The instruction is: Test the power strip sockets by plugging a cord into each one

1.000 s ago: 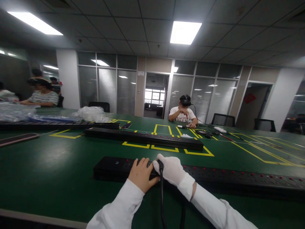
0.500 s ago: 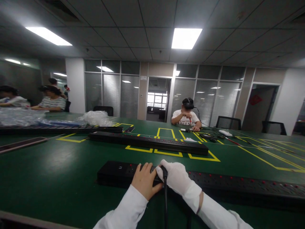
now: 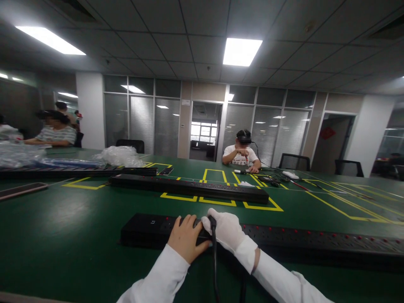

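Observation:
A long black power strip (image 3: 142, 230) with a row of red dots lies across the near part of the green table. My bare left hand (image 3: 186, 239) rests on its top with the fingers spread, left of the plug. Gloved in white, my right hand (image 3: 224, 229) grips a black plug (image 3: 212, 220) at the strip's top face. From the plug a black cable (image 3: 215, 265) hangs toward me. Whether the plug's pins are inside a socket is hidden.
A second black strip (image 3: 189, 188) lies farther back over yellow tape outlines. Plastic wrapping (image 3: 121, 157) and more strips are at the left. Across the table sits a person (image 3: 241, 153) near cables and small tools. A pink-edged flat object (image 3: 23, 190) lies far left.
The whole view has shifted, so table things and both hands appear slightly farther left. Both hands keep their places on the strip, with the plug still held.

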`<state>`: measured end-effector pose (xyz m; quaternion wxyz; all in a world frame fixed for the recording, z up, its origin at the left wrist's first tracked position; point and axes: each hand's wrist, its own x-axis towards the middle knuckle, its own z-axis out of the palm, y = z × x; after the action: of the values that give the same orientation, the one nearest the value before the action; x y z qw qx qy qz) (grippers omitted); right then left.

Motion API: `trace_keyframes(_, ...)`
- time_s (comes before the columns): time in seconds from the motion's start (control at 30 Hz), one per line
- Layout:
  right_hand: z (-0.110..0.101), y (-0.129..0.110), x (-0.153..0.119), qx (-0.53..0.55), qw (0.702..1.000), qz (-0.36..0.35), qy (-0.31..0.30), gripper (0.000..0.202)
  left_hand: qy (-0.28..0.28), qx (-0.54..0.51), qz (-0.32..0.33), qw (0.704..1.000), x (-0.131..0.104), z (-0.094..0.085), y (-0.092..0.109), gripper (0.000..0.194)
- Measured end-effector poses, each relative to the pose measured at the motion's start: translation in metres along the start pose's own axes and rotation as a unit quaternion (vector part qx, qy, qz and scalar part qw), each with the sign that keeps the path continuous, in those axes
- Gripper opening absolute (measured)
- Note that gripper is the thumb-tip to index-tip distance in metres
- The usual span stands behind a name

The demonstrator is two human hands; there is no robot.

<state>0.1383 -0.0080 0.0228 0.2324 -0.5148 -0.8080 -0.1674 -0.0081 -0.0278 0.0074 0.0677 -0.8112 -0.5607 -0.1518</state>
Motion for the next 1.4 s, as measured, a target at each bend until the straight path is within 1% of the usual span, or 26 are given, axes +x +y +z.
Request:
trace_keyframes(0.13,-0.001,-0.003,-0.004,-0.009,1.000,-0.003,0.019,0.030,-0.002,0.001,-0.005,1.000,0.000,0.004,-0.001,0.050)
trace_keyframes(0.33,0.000,-0.004,-0.006,-0.006,1.000,-0.001,0.022,0.029,0.004,0.005,0.001,1.000,0.001,0.008,-0.004,0.052)
trace_keyframes(0.47,-0.002,-0.002,-0.005,-0.001,1.000,0.002,0.003,0.030,0.005,0.010,0.006,1.000,0.001,0.007,-0.004,0.052)
trace_keyframes(0.6,-0.001,0.002,0.003,0.002,0.999,0.018,-0.036,0.034,0.001,0.012,0.010,1.000,0.000,0.005,-0.003,0.053)
trace_keyframes(0.67,0.001,0.004,0.006,0.001,0.999,0.024,-0.043,0.036,0.001,0.011,0.012,1.000,0.000,0.004,-0.003,0.054)
trace_keyframes(1.03,0.007,0.003,-0.001,-0.012,0.999,0.025,0.023,0.035,-0.002,0.013,0.008,1.000,0.002,0.008,-0.004,0.054)
trace_keyframes(1.23,0.003,0.002,-0.002,-0.011,1.000,0.016,0.017,0.032,0.003,0.010,0.012,1.000,0.002,0.007,-0.004,0.052)
trace_keyframes(1.4,-0.004,-0.002,-0.005,-0.006,1.000,-0.009,0.016,0.032,0.013,0.011,0.013,1.000,0.001,0.008,-0.004,0.050)
